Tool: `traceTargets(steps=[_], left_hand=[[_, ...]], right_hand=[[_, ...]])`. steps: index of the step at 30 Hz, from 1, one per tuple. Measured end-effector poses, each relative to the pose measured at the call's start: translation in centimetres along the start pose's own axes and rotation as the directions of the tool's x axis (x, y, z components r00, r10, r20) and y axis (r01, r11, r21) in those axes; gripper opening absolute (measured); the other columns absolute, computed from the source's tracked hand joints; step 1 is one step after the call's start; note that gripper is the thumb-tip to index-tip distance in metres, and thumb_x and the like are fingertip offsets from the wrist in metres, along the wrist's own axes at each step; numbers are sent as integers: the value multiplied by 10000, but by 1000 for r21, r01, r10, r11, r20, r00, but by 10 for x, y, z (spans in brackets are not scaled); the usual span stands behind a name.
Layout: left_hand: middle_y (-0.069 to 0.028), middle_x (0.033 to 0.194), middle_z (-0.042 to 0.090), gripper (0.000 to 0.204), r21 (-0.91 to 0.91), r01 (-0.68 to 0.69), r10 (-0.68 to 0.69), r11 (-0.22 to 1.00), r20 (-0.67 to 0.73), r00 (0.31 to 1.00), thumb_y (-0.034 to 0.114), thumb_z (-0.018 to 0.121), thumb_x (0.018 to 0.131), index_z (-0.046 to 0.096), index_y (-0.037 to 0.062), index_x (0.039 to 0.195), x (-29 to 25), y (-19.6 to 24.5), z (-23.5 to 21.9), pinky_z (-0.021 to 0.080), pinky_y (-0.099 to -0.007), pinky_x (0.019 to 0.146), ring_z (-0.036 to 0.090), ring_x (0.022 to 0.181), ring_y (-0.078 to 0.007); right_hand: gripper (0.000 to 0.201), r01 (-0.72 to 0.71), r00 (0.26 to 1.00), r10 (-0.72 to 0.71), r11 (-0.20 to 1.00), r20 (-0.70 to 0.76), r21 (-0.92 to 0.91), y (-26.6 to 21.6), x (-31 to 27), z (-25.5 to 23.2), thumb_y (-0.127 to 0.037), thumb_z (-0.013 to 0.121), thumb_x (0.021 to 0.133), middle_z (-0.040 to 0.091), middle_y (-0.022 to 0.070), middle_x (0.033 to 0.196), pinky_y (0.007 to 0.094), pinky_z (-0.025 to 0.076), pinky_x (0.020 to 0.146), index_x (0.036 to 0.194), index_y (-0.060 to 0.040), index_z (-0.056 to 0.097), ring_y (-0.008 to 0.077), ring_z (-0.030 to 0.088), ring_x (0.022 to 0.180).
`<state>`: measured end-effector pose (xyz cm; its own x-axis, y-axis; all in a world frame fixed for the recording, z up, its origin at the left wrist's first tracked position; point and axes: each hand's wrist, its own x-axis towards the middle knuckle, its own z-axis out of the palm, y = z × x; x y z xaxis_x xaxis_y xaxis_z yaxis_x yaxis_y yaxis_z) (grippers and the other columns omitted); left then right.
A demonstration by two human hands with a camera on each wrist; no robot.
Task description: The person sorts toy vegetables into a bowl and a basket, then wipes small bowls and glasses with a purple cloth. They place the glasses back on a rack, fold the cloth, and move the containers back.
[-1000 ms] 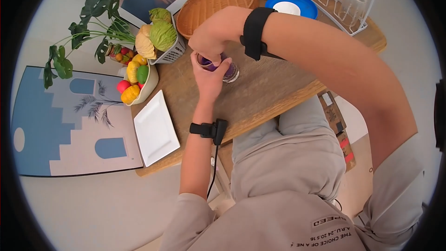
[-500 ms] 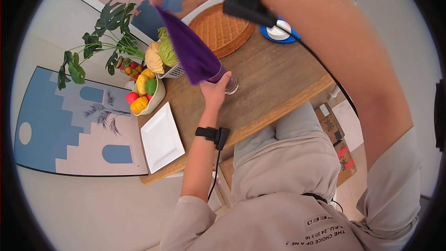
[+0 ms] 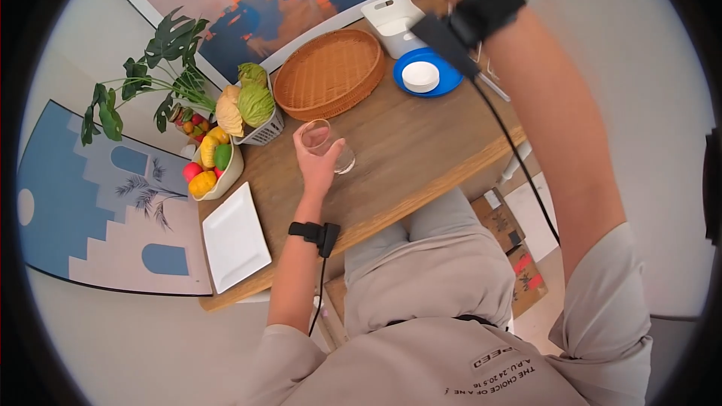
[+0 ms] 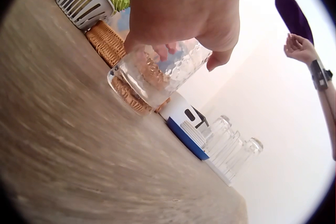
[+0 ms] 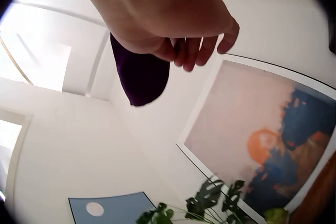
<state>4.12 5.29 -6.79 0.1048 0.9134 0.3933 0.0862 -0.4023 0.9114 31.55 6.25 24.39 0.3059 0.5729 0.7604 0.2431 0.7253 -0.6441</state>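
My left hand [image 3: 317,168] grips a clear drinking glass [image 3: 344,158], its fingers and thumb round the upper part. In the left wrist view the textured base of the glass stands right at the wooden tabletop [image 4: 63,129], and nothing purple shows inside it. High above the table, my right hand [image 4: 301,50] pinches a purple cloth [image 4: 294,15] that stretches away from the fingertips. The right wrist view has the cloth [image 5: 139,74] partly hidden behind the hand [image 5: 168,22]. Most of the right hand lies past the top edge of the head view.
Behind the glass lie a round wicker tray [image 3: 331,75], a blue plate with white dishes [image 3: 421,77] and a white bin [image 3: 392,26]. Glasses stand on a rack [image 4: 231,150]. To the left are a basket of cabbages [image 3: 259,131], a fruit bowl [image 3: 233,169] and a white plate [image 3: 237,237].
My right hand has drawn the purple cloth up out of the glass and swung it high to the right. The left hand keeps its grip on the glass. The head view has shifted.
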Motion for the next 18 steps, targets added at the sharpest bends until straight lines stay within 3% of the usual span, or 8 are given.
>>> traceTargets(steps=[1,2,3,5,6,8,17,18], left_hand=[[-114,1179,604,662,1,-6,6,1000,1,1000,23,798,801,413,69,1338,1,1,-1,500,-371,971,592,1149,-224],[-113,1183,602,665,13,-3,3,1000,0,1000,16,795,800,410,71,1341,2,1,-1,504,-370,968,590,1150,-224],[-112,1187,599,669,26,3,-3,1000,0,1000,9,792,800,407,73,1344,0,2,-1,508,-369,966,589,1152,-225],[-121,1194,590,691,24,1,-1,1000,11,1000,-2,792,795,396,71,1356,4,-2,-2,522,-376,964,586,1160,-238],[-130,1198,583,709,8,-3,3,1000,20,1000,-6,795,790,388,67,1366,5,-7,-3,533,-385,964,584,1167,-252],[-138,1200,578,729,-5,-1,1,1000,24,1000,-11,800,782,382,63,1375,3,-13,-5,541,-392,964,581,1175,-265],[-122,1203,581,727,6,-6,6,1000,28,1000,-23,795,780,389,78,1374,4,-9,-4,499,-392,1021,569,1190,-244],[-116,1223,576,729,28,-9,8,1000,43,999,-32,784,789,385,88,1386,4,-9,-6,504,-390,1022,560,1206,-240]], right_hand=[[236,-133,973,131,991,191,-1,21,-22,5,-151,670,845,718,149,798,372,514,708,878,74,734,224,663,754],[234,62,933,-93,993,349,99,51,-40,11,-209,726,832,690,65,691,338,497,627,810,24,723,136,606,639],[268,-8,855,125,974,503,-227,37,-71,-1,-239,730,856,674,63,678,341,460,600,793,21,715,142,547,613],[235,-33,638,361,895,680,-445,37,-114,0,-211,702,889,662,136,692,378,480,650,850,20,728,186,581,645],[243,105,663,156,949,733,-297,70,-138,2,-234,713,908,697,130,733,336,509,669,891,5,752,189,643,680],[206,2,599,249,950,761,-312,67,-167,-1,-190,710,895,719,158,798,355,518,697,923,9,753,224,671,716],[187,-181,731,325,940,601,-288,82,-161,-21,-167,714,881,724,139,807,328,526,695,925,10,755,204,677,726],[162,-289,757,322,945,569,-151,91,-158,-23,-146,708,892,715,91,786,287,519,689,923,7,751,135,647,713]])
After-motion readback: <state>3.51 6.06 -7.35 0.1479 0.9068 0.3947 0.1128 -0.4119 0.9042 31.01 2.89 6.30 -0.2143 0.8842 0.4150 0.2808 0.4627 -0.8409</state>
